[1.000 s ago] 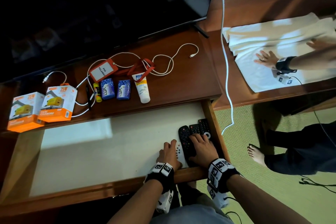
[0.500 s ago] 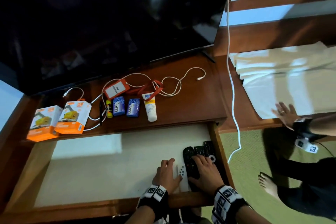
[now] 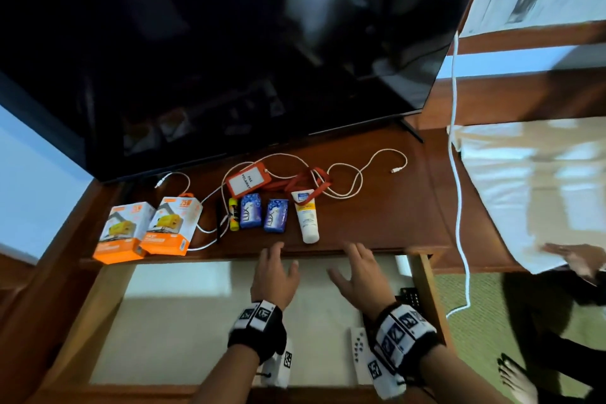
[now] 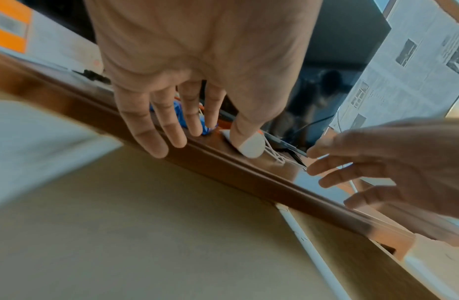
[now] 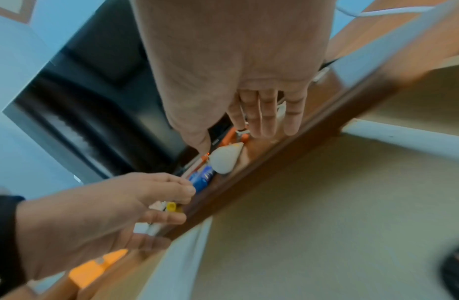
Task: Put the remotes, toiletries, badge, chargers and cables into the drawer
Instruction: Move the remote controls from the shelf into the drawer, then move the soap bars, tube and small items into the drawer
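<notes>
Two remotes (image 3: 360, 351), maybe more, lie in the drawer (image 3: 183, 331); both hands' grips spread, holding nothing

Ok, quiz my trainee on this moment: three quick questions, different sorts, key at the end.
1. True or false: the left hand grips a soap.
2. Which already lies in the drawer? A) badge B) white remote C) tube
3. How many orange charger boxes stand on the shelf?

Key: 1 false, both it and the right hand are open and empty; 2 B; 3 two.
</notes>
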